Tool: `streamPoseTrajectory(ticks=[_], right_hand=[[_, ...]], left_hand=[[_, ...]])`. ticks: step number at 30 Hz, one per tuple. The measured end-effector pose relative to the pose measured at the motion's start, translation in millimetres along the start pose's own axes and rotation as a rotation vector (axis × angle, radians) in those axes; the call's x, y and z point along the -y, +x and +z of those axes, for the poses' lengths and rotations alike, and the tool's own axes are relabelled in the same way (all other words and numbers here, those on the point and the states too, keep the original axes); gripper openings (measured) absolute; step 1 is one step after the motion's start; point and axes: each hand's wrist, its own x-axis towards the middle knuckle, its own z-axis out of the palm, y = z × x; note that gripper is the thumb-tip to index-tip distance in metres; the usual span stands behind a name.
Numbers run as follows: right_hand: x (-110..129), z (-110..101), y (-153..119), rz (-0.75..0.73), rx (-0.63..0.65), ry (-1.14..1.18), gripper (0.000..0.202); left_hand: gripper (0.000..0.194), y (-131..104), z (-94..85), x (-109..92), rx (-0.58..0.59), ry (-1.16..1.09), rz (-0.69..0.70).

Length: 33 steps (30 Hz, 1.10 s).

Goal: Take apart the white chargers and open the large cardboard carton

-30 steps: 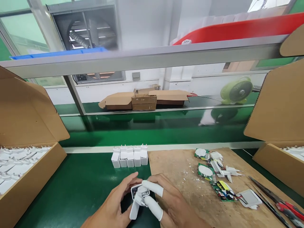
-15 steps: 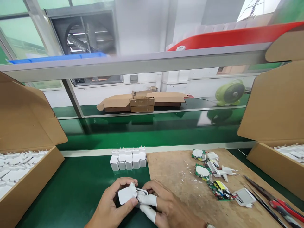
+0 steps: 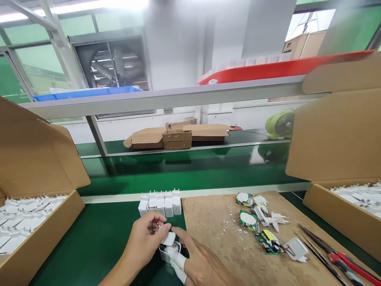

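Note:
My left hand (image 3: 145, 238) is closed, its thumb and fingers pinching a white charger cover (image 3: 169, 239). That cover sits tilted at the mouth of a white charger housing (image 3: 166, 255), whose inside is partly hidden. Around the housing's right side curl the fingers of my right hand (image 3: 202, 260); two of them wear white finger cots (image 3: 177, 260). Just beyond my hands, several white chargers (image 3: 160, 205) stand upright in a row, pins on top.
On the brown board (image 3: 214, 238) at right lie circuit boards (image 3: 269, 241) with white covers, tweezers (image 3: 323, 260) and red-handled scissors (image 3: 342, 254). Open cartons of white parts flank the green table: a left carton (image 3: 56, 234) and a right carton (image 3: 342, 208).
My left hand has shifted its grip up to the cover's far end, and the cover is now tilted, with the open housing showing below it. The view has tipped upward.

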Motion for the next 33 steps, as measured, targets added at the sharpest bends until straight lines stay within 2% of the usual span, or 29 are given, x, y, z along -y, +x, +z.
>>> streamPoseTrajectory(ticks=[3,5,8,11,15,16,18,19,21,23,25,27,29,31,33], right_hand=[[-0.2,4.9,1.1,0.012,0.021,-0.06,0.057],[-1.9,11.6,0.1,0.019,-0.012,-0.054,0.055],[-5.6,20.9,-3.1,0.041,-0.105,0.009,0.054],[-8.8,22.1,-3.9,-0.002,-0.224,0.13,0.05],[-10.6,11.4,-0.4,-0.068,-0.418,0.287,0.042],[-10.6,8.8,0.7,-0.06,-0.43,0.302,0.042],[-10.5,5.7,2.3,-0.041,-0.356,0.297,0.04],[-10.6,5.5,2.8,-0.033,-0.289,0.286,0.039],[-10.9,7.6,3.3,-0.037,-0.195,0.278,0.038],[-11.7,12.1,2.9,-0.052,-0.187,0.3,0.043],[-12.6,17.7,2.0,-0.078,-0.259,0.322,0.048],[-13.2,22.8,1.2,-0.066,-0.334,0.368,0.047],[-13.1,25.8,1.2,-0.008,-0.387,0.432,0.04],[-12.6,25.6,2.1,0.024,-0.377,0.463,0.035],[-11.8,22.7,3.5,-0.011,-0.328,0.45,0.029]], left_hand=[[0.032,-0.1,8.9,-17.3,0.036,0.269,0.174],[0.036,-0.2,11.1,-26.3,0.098,0.37,0.193],[0.04,-0.1,5.8,-30.7,0.137,0.305,0.16],[0.048,-0.9,-7.5,-17.9,0.031,0.153,0.139],[0.06,-5.6,-25.6,19.4,-0.121,0.007,0.059],[0.06,-7.6,-29.1,27.6,-0.148,-0.017,0.039],[0.052,-11.8,-34.6,37.3,-0.196,-0.034,0.067],[0.046,-13.5,-36.6,38.5,-0.207,-0.019,0.142],[0.035,-16.2,-38.4,35.9,-0.166,0.064,0.403],[0.036,-18.5,-36.1,32.1,-0.057,0.201,0.679],[0.044,-21.7,-29.9,32.7,0.038,0.316,0.803],[0.046,-26.0,-21.9,38.7,0.039,0.34,0.757],[0.039,-30.3,-15.5,46.5,0.003,0.285,0.632],[0.029,-33.5,-12.2,52.1,-0.01,0.207,0.51],[0.021,-35.0,-11.7,53.4,0.006,0.148,0.424]])
